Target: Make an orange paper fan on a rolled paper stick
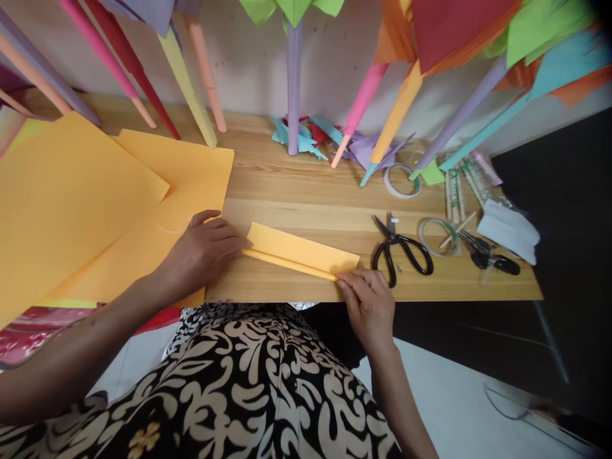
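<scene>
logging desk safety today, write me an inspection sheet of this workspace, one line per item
Surface: wood-grain table.
Job's things: orange strip, near edge rolled; larger orange sheets at left.
Clutter: scissors, blades apart, right of the strip; tape rolls, keys, paper scraps.
Left grip: left hand at the strip's left end; whether it pinches is unclear.
Right grip: right hand pinching its right end.
Cables: thin cord, perhaps a cable, at lower right.
Surroundings: pale wall behind; paper tubes with coloured tops in front of it.
</scene>
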`<state>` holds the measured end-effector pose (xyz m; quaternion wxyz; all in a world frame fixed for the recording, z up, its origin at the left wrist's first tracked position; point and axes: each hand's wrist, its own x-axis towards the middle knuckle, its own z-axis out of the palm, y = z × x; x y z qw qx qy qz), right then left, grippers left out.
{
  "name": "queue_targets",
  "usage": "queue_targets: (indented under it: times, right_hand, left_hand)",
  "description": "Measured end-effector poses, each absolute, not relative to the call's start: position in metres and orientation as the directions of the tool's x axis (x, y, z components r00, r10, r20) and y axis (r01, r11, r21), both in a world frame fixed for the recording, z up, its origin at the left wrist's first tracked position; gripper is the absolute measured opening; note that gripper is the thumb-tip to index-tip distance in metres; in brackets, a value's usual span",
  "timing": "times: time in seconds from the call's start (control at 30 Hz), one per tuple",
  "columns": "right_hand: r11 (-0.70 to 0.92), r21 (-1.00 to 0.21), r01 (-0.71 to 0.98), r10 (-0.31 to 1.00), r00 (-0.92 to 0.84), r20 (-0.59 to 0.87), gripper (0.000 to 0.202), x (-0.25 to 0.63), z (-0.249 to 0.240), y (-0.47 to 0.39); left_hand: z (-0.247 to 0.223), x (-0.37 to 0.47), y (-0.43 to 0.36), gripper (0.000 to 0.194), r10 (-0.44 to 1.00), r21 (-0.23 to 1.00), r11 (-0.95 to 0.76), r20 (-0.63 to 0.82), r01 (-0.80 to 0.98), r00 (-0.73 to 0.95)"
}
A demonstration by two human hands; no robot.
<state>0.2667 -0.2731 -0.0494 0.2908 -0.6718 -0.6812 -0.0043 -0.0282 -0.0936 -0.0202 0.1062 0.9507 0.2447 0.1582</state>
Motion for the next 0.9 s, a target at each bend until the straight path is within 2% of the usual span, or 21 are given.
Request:
queue_targets:
  times: [0.2,0.33,0.57,0.7,0.9]
  right_hand:
    - [0.082,-0.417,0.905,0.921,0.091,0.379,0.008,0.266,-0.046,-0.271]
    - [0.070,-0.423,0.903,0.917,0.109,0.383,0.007,0.265,-0.047,-0.268]
    - [0.040,-0.363,0.931,0.873,0.144,0.466,0.013,0.262,-0.048,-0.271]
    - [0.059,-0.317,0.947,0.889,0.094,0.448,0.014,0.263,-0.050,-0.273]
    - [0.043,-0.319,0.947,0.889,0.109,0.445,0.012,0.262,-0.053,-0.273]
  left_hand:
    - [-0.014,-0.023,-0.089,0.028,0.492,0.300,-0.856,0.224,0.420,0.842]
    - [-0.018,-0.022,-0.089,0.029,0.491,0.263,-0.866,0.281,0.426,0.825]
    - [-0.021,-0.021,-0.088,0.030,0.492,0.194,-0.870,0.275,0.453,0.826]
    - [-0.023,-0.019,-0.088,0.031,0.484,0.153,-0.875,0.292,0.459,0.825]
    - [-0.026,-0.022,-0.089,0.024,0.507,0.225,-0.861,0.321,0.456,0.800]
